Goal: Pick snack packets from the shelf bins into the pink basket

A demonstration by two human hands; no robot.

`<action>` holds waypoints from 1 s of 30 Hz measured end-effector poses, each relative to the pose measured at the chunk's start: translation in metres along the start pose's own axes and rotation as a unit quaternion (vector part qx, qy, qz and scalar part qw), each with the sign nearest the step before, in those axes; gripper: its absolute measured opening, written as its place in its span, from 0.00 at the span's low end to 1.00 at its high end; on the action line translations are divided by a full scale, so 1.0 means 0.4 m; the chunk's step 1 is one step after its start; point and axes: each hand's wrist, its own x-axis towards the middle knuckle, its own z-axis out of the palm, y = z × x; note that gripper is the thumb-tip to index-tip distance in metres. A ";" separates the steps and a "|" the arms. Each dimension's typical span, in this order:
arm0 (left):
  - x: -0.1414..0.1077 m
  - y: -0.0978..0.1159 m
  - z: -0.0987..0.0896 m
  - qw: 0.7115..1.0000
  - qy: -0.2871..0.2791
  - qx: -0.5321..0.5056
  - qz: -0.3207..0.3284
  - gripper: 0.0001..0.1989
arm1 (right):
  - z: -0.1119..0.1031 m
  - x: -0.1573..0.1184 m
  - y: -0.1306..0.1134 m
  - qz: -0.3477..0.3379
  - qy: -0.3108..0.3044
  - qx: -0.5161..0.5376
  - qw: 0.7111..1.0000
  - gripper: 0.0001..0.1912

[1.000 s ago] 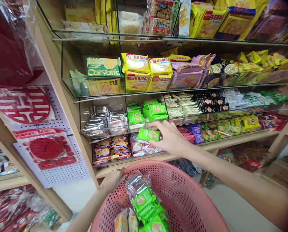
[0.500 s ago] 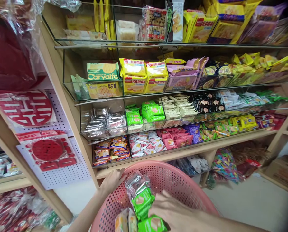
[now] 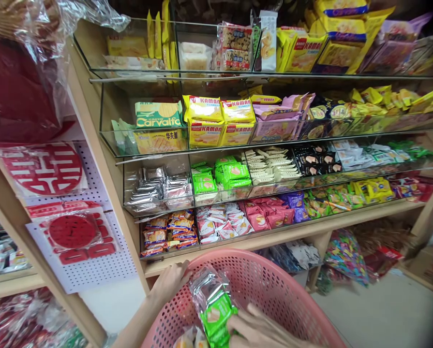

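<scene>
A pink perforated basket [image 3: 296,285] fills the lower middle of the view. My left hand [image 3: 171,282] grips its left rim, fingers curled over the edge. Inside the basket, my right hand [image 3: 256,328] reaches in from the lower right, its fingers on a green snack packet [image 3: 216,316]; its fingertips are partly hidden, so whether it grips the packet is unclear. Silver-wrapped packets [image 3: 207,287] lie just above the green one. Yellowish packets [image 3: 191,338] sit at the basket's lower left, cut off by the frame.
Beyond the basket rise tiered clear shelf bins [image 3: 158,205] of wrapped snacks. A wooden shelf edge [image 3: 238,241] runs just behind the rim. Red decorations [image 3: 73,232] hang on a perforated panel at left. A bag of colourful items [image 3: 347,256] rests at lower right.
The view has tilted up slightly, so shelves and basket appear lower. My right hand has moved lower in the frame, and the second green packet is no longer visible. My left hand still holds the rim.
</scene>
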 end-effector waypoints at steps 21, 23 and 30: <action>-0.001 0.001 0.001 1.000 -0.011 -0.006 -0.017 0.13 | 0.052 0.009 0.009 0.033 0.066 -0.113 0.991 0.08; -0.001 0.002 -0.001 1.000 -0.013 -0.008 -0.019 0.13 | 0.032 0.011 0.010 0.035 0.054 -0.110 0.992 0.06; 0.003 0.001 0.007 1.000 -0.013 -0.016 -0.022 0.13 | -0.228 0.109 0.076 0.046 0.049 0.000 0.998 0.22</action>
